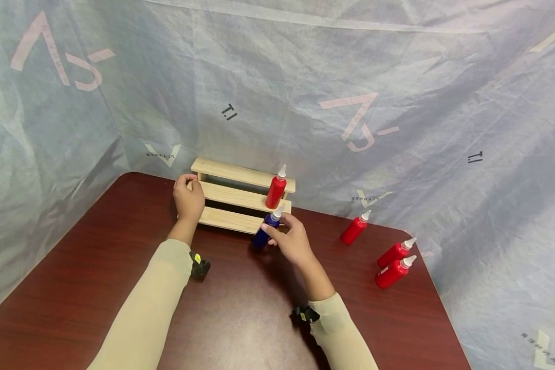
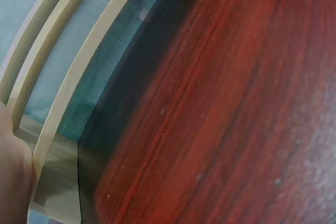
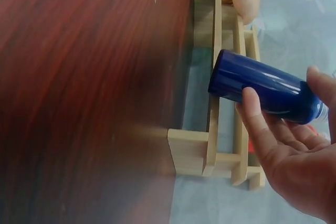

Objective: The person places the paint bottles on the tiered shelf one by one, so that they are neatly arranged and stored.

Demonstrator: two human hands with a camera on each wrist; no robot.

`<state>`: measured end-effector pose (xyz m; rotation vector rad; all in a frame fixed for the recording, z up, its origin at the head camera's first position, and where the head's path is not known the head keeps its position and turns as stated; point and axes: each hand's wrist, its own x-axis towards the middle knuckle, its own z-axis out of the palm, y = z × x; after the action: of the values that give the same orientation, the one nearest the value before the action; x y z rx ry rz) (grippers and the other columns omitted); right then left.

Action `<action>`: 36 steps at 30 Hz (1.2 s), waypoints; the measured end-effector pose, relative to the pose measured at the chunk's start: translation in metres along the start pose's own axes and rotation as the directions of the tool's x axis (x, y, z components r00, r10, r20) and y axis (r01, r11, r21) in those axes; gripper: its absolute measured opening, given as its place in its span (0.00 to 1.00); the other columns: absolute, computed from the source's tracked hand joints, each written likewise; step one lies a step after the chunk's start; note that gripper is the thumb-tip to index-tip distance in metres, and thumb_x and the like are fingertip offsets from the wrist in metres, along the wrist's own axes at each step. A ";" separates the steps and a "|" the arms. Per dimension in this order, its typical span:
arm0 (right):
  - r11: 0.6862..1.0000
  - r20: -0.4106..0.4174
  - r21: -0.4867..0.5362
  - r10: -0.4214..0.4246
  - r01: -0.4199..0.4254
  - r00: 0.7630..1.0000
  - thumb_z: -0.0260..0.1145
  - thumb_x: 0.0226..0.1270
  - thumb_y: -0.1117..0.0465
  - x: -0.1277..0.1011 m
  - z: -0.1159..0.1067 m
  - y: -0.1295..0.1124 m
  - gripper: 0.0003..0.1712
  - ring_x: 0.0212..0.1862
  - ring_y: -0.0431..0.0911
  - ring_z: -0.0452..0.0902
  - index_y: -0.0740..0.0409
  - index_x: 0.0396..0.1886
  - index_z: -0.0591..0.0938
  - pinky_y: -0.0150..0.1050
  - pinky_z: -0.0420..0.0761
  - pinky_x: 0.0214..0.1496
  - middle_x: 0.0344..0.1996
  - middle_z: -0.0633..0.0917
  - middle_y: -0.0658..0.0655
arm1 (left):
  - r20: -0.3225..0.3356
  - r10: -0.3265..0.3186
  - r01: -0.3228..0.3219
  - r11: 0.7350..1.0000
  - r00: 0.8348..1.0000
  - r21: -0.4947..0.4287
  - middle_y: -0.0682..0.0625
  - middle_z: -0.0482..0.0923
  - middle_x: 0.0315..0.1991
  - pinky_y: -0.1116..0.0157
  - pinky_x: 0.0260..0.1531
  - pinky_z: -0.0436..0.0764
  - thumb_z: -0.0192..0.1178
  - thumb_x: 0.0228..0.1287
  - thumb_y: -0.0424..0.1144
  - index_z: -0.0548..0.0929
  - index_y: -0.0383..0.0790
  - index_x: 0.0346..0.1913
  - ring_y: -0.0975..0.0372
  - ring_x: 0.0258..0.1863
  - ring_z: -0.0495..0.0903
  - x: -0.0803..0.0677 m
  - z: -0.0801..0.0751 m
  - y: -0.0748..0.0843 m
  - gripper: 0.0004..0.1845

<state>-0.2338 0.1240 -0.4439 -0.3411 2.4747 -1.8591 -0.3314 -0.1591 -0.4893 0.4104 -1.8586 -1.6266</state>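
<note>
A three-tier wooden rack point(image 1: 231, 192) stands at the back of the table. My left hand point(image 1: 189, 198) grips its left end, fingers curled at the middle tier; in the left wrist view only the edge of that hand point(image 2: 14, 169) shows. My right hand point(image 1: 292, 238) holds a dark blue squeeze bottle point(image 1: 264, 234) with a white pointed cap, in front of the bottom tier's right part. In the right wrist view, thumb and fingers are around the blue bottle point(image 3: 262, 87), its base overlapping the front tier. A red squeeze bottle point(image 1: 276, 191) stands upright on the middle tier's right end.
To the right, a red bottle point(image 1: 353, 229) stands alone near the table's back edge. Two more, a rear red bottle point(image 1: 393, 254) and a front red bottle point(image 1: 390, 273), stand close together by the right edge. A grey cloth point(image 1: 277, 92) hangs behind the brown table point(image 1: 231, 308).
</note>
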 end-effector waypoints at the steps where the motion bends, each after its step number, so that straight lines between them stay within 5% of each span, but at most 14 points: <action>1: 1.000 0.000 0.004 -0.003 0.003 1.000 0.76 0.69 0.59 0.000 0.001 0.000 0.20 0.39 0.51 0.89 0.60 0.57 0.84 0.62 0.89 0.44 0.48 0.87 0.64 | 0.001 0.001 -0.001 1.000 1.000 0.000 0.34 0.77 0.59 0.50 0.73 0.70 0.51 0.80 0.33 0.81 0.29 0.53 0.45 0.69 0.74 0.000 0.000 0.000 0.12; 8: 0.998 0.009 0.066 -0.022 0.022 1.000 0.74 0.71 0.60 0.002 0.008 -0.002 0.20 0.41 0.51 0.90 0.63 0.58 0.82 0.55 0.91 0.40 0.50 0.86 0.65 | 0.013 -0.011 0.011 1.000 1.000 0.006 0.35 0.77 0.60 0.50 0.74 0.70 0.50 0.81 0.33 0.80 0.30 0.54 0.46 0.70 0.73 -0.002 -0.002 0.002 0.12; 20: 0.989 -0.022 0.101 -0.107 0.108 0.994 0.74 0.70 0.66 0.008 0.020 -0.009 0.24 0.50 0.50 0.86 0.68 0.63 0.80 0.65 0.88 0.47 0.51 0.87 0.68 | 0.008 -0.006 0.006 1.000 1.000 -0.003 0.34 0.77 0.59 0.50 0.75 0.69 0.51 0.81 0.33 0.81 0.30 0.53 0.45 0.70 0.73 -0.002 -0.002 0.003 0.11; 27: 0.989 -0.074 0.049 -0.136 0.139 0.988 0.77 0.66 0.66 0.010 0.024 -0.012 0.21 0.58 0.57 0.87 0.63 0.57 0.84 0.35 0.89 0.50 0.51 0.89 0.67 | 0.011 -0.013 0.013 1.000 1.000 0.005 0.35 0.77 0.59 0.51 0.75 0.69 0.51 0.81 0.33 0.81 0.30 0.53 0.46 0.71 0.73 -0.002 -0.002 0.002 0.12; 36: 0.978 -0.088 0.114 -0.168 0.177 0.982 0.75 0.66 0.69 0.013 0.028 -0.015 0.26 0.55 0.55 0.88 0.67 0.63 0.80 0.34 0.89 0.48 0.53 0.88 0.67 | 0.006 -0.011 0.011 1.000 1.000 0.008 0.34 0.77 0.60 0.50 0.75 0.69 0.51 0.80 0.32 0.81 0.29 0.53 0.45 0.72 0.72 -0.003 -0.002 0.005 0.12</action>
<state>-0.2400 0.0915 -0.4365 -0.5031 2.4356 -2.1170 -0.3268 -0.1581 -0.4853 0.4204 -1.8712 -1.6296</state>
